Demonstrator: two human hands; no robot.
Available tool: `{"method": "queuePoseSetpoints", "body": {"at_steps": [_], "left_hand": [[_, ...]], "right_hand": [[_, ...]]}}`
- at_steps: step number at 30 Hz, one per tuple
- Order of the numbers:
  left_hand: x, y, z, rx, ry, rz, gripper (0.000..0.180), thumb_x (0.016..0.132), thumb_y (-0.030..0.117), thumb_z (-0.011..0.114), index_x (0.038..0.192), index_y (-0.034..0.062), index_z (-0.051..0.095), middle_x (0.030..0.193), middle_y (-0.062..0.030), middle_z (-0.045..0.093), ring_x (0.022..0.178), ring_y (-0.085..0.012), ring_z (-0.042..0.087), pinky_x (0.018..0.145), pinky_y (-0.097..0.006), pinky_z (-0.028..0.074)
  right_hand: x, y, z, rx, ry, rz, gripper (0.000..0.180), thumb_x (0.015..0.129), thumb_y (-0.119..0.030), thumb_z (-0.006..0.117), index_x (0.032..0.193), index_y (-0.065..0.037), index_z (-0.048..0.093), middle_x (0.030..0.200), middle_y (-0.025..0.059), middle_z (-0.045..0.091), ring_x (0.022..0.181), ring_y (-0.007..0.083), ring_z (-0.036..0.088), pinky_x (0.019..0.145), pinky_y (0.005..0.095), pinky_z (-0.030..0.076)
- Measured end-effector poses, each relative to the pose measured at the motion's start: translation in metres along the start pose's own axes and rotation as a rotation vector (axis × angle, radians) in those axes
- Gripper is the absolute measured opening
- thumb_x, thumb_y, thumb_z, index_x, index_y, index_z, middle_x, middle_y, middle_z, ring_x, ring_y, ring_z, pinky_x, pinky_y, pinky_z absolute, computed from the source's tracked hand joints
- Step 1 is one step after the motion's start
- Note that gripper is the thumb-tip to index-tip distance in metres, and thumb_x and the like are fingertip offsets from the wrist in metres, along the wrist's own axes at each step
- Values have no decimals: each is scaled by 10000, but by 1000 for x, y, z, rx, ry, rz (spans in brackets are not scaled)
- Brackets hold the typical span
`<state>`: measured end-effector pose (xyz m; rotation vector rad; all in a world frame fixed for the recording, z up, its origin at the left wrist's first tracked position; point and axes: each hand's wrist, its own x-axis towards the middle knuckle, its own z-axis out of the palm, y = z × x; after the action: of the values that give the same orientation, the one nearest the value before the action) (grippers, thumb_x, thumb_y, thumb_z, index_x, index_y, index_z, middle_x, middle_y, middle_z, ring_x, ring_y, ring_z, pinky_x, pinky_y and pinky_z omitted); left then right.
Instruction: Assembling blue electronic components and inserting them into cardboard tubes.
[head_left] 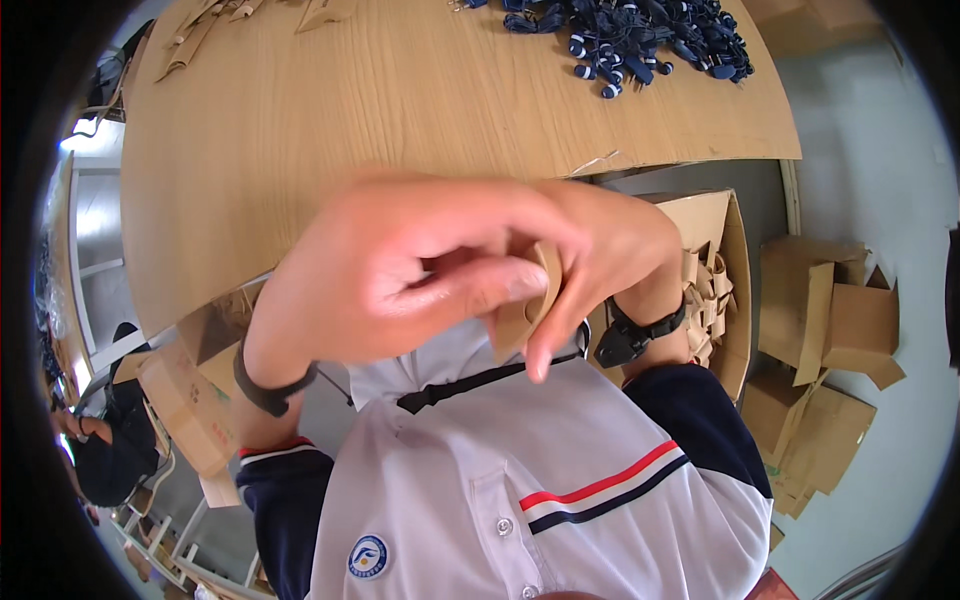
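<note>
In front of my chest, both hands meet around a small folded piece of brown cardboard (520, 325). My left hand (420, 255) has its thumb and forefinger closed on the piece's upper edge, and motion blurs the back of this hand. On the other side, my right hand (610, 235) grips the same piece, with one digit stretched down along it. Part of the cardboard is hidden behind the fingers. Both hands are just off the near edge of the wooden table (330, 120).
Dark blue earphones (640, 45) lie heaped at the table's far right. Brown cardboard strips (190, 40) lie far left. An open carton (740, 300) of folded cardboard pieces stands beside my right arm. More cartons (830, 310) sit on the floor. Another person (115, 450) is at the left.
</note>
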<state>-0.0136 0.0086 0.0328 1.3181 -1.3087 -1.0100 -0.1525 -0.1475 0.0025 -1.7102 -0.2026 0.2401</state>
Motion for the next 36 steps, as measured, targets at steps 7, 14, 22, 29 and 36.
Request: {"method": "queuePoseSetpoints", "body": {"at_steps": [7,14,22,29,36], "left_hand": [[10,-11,1,92,-369,354,136,895,137,660,953,15,659,654,-20,615,550,-64,562,482,-220,412],[7,-18,6,553,385,518,309,925,120,613,1187,-40,574,781,-25,623,638,-83,559,660,-247,483],[6,-17,34,401,665,298,179,872,-13,655,1049,0,675,917,-57,717,702,-122,669,766,-281,566],[8,-37,39,291,785,363,181,925,-7,596,1093,-52,648,984,-116,707,832,-112,657,792,-253,538],[-15,-17,-7,754,293,339,388,1011,162,421,1298,-95,466,1047,-197,667,974,-242,643,937,-348,467]], "right_hand": [[9,22,10,434,-400,-156,417,697,-184,869,958,55,648,720,55,654,651,130,625,546,245,456],[18,3,20,1159,561,-185,419,1008,-351,421,1127,17,580,1050,124,646,943,206,631,792,339,522],[28,-2,40,862,683,-163,409,1026,-374,410,1142,-13,562,970,90,625,851,154,576,743,309,475],[35,11,44,102,1141,-608,123,883,40,621,999,81,613,810,85,673,674,103,674,501,199,508],[-68,-8,5,-247,1353,-23,97,892,-71,649,859,15,677,651,41,632,494,49,537,418,188,394]]}}
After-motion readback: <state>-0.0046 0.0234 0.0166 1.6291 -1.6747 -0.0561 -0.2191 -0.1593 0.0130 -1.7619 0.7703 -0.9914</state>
